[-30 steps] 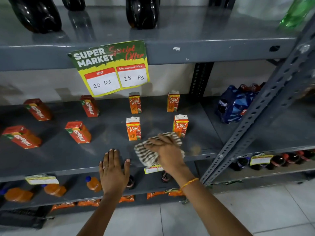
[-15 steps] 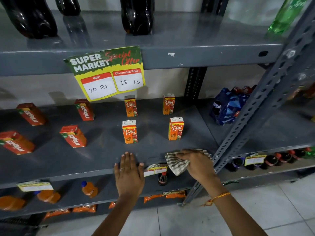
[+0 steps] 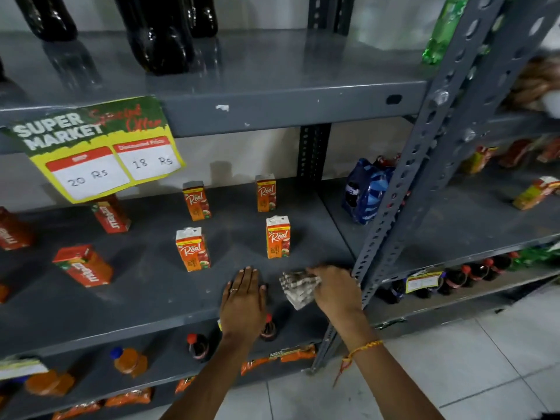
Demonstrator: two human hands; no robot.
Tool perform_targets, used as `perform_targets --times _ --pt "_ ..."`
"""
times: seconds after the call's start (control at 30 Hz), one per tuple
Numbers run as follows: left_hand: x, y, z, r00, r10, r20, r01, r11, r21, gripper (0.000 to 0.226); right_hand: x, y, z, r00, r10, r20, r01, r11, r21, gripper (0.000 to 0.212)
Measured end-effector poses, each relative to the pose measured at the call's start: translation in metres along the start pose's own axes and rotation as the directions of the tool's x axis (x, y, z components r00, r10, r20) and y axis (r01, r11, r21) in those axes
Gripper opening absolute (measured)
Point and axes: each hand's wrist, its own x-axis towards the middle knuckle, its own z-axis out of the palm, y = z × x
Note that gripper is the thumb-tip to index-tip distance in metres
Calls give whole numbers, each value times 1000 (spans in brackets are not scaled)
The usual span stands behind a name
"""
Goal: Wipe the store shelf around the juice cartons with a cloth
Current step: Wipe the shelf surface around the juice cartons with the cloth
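Note:
Several orange juice cartons stand on the grey shelf (image 3: pixel 145 292); the two nearest are the front left carton (image 3: pixel 192 249) and the front right carton (image 3: pixel 278 237). My right hand (image 3: pixel 335 287) is shut on a bunched checked cloth (image 3: pixel 298 287), pressed to the shelf near its front right corner, beside the upright post. My left hand (image 3: pixel 242 301) lies flat, fingers together, on the shelf's front edge, just left of the cloth. Both hands are in front of the cartons, apart from them.
Red cartons (image 3: pixel 83 265) lie at the shelf's left. A slanted perforated steel post (image 3: pixel 403 213) bounds the right side, with a blue bottle pack (image 3: pixel 365 190) behind it. A price sign (image 3: pixel 100 150) hangs from the upper shelf. Small bottles (image 3: pixel 197 347) fill the shelf below.
My right hand has slid the cloth rightward along the shelf front, from before the front cartons to the right corner. My left hand has followed to the right along the edge.

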Motion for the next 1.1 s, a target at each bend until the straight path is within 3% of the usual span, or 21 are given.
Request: perform_targets --times 0.17,0.3,0.4,0.53,0.63,0.8,0.93,1.1 --pt "1 -2 0 1000 10 -20 -10 1000 -14 50 19 -23 -45 925 265 -271 -127 891 436 31" --pt "4 -4 -2 1000 16 10 -16 1000 -7 50 79 -36 -60 883 304 -359 -74 844 531 41" --pt "7 -7 2 998 17 59 -16 1000 -21 49 161 -44 -49 940 220 -263 -96 905 415 46" --pt "9 -11 7 997 30 68 -26 998 -59 58 232 -46 -13 994 18 -109 -5 993 119 42" --pt "8 -10 8 999 37 36 -34 998 -61 67 246 -47 8 1000 2 27 -1 999 -41 43" --pt "6 -7 8 999 38 4 -38 996 -75 64 238 -44 7 996 -44 81 65 959 -276 44" --pt "5 -6 7 999 49 -14 -50 996 -69 48 214 -41 4 996 -8 87 36 944 -328 37" --pt "4 -5 2 999 39 22 -39 999 -21 49 171 -36 9 999 -28 26 35 950 -309 36"
